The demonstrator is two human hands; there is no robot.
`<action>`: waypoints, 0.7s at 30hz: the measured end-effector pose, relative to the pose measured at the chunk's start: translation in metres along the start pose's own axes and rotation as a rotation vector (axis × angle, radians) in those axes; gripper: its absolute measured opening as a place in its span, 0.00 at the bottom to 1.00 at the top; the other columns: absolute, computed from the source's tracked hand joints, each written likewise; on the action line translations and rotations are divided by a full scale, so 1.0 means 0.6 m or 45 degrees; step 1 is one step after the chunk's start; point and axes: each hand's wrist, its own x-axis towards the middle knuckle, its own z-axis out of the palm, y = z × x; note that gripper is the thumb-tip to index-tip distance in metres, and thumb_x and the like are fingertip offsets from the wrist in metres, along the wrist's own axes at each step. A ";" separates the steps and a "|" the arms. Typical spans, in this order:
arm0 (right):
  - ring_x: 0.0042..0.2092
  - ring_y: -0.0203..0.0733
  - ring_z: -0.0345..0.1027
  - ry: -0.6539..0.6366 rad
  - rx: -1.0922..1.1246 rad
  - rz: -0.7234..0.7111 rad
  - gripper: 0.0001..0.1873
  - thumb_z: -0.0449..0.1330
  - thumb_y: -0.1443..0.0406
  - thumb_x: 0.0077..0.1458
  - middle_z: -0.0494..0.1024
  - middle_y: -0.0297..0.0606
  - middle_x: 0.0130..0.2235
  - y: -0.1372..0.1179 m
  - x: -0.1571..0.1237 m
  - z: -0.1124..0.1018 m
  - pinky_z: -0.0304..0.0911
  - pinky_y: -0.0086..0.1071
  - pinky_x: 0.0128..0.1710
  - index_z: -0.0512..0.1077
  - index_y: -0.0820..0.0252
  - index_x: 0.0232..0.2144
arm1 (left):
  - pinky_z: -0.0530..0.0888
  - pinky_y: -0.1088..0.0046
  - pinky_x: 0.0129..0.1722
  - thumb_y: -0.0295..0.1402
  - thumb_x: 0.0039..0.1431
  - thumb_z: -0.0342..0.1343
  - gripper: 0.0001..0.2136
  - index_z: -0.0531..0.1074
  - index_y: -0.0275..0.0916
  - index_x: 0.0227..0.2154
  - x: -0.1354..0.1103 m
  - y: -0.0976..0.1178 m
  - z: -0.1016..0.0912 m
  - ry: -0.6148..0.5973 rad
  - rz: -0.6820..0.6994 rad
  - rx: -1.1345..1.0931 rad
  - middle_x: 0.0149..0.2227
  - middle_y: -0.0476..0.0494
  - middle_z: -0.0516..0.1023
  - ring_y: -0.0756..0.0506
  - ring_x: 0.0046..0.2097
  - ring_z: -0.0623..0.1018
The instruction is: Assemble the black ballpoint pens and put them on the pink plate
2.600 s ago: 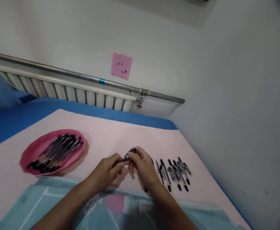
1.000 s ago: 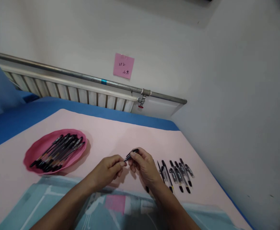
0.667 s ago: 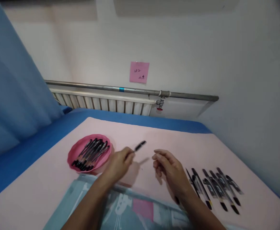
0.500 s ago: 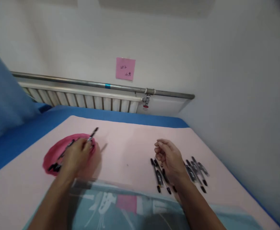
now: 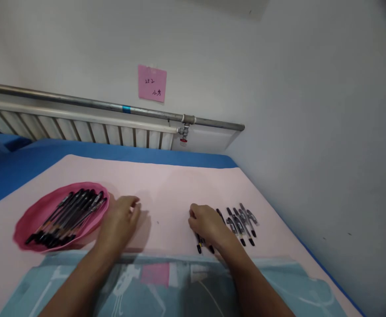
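The pens (image 5: 242, 220) were black plastic with a glossy finish and clear sections. The tray (image 5: 36, 208) was smooth pink plastic with a slight sheen. The cover (image 5: 180, 180) was matt pink cloth. The pipe (image 5: 80, 102) was dull grey metal. The note (image 5: 152, 83) was matt pink paper.

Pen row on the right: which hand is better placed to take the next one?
Right, probably. The right hand lies on the left end of the pen row, curled over some pens. The left hand rests open and empty by the pink tray, away from the row.
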 end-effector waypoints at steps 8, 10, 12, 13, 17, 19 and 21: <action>0.32 0.41 0.67 0.067 0.031 -0.049 0.11 0.51 0.72 0.47 0.74 0.41 0.30 -0.023 0.001 0.020 0.51 0.29 0.28 0.67 0.61 0.34 | 0.65 0.67 0.40 0.32 0.52 0.49 0.06 0.69 0.38 0.31 -0.008 0.091 0.087 -0.388 -0.135 -0.799 0.31 0.44 0.72 0.45 0.36 0.71; 0.29 0.38 0.66 0.138 0.296 -0.004 0.09 0.52 0.69 0.47 0.73 0.36 0.27 -0.024 0.005 0.017 0.52 0.27 0.26 0.66 0.59 0.33 | 0.67 0.68 0.35 0.33 0.51 0.49 0.08 0.68 0.37 0.33 0.001 0.107 0.099 -0.524 -0.302 -0.994 0.28 0.45 0.72 0.47 0.32 0.72; 0.26 0.35 0.64 0.176 0.726 0.048 0.07 0.53 0.67 0.46 0.70 0.31 0.24 -0.026 0.009 0.017 0.53 0.25 0.24 0.66 0.59 0.32 | 0.69 0.70 0.31 0.35 0.54 0.46 0.11 0.66 0.35 0.35 0.006 0.116 0.107 -0.627 -0.351 -1.126 0.27 0.45 0.72 0.48 0.29 0.73; 0.24 0.34 0.63 0.145 0.937 0.053 0.06 0.53 0.66 0.46 0.69 0.29 0.22 -0.027 0.010 0.017 0.54 0.25 0.22 0.66 0.58 0.31 | 0.70 0.71 0.29 0.37 0.55 0.44 0.12 0.66 0.34 0.35 0.008 0.118 0.110 -0.678 -0.387 -1.231 0.26 0.45 0.72 0.49 0.28 0.73; 0.21 0.34 0.62 0.029 1.136 -0.016 0.08 0.50 0.64 0.49 0.70 0.29 0.22 -0.022 0.015 0.013 0.54 0.25 0.21 0.68 0.58 0.30 | 0.67 0.76 0.20 0.41 0.54 0.46 0.12 0.63 0.36 0.31 0.011 0.106 0.107 -0.762 -0.577 -1.569 0.22 0.51 0.68 0.54 0.19 0.68; 0.25 0.35 0.63 0.145 0.823 -0.021 0.08 0.51 0.66 0.48 0.71 0.31 0.23 -0.011 0.015 0.007 0.55 0.26 0.25 0.69 0.58 0.27 | 0.61 0.80 0.15 0.39 0.53 0.48 0.11 0.63 0.36 0.32 0.013 0.094 0.101 -0.725 -0.635 -1.572 0.22 0.53 0.66 0.57 0.15 0.63; 0.28 0.37 0.64 0.176 0.408 -0.016 0.07 0.51 0.69 0.46 0.73 0.34 0.25 -0.001 0.013 0.002 0.53 0.27 0.28 0.69 0.59 0.25 | 0.55 0.82 0.12 0.39 0.53 0.48 0.10 0.64 0.36 0.32 0.012 0.084 0.092 -0.710 -0.681 -1.567 0.20 0.55 0.64 0.58 0.14 0.58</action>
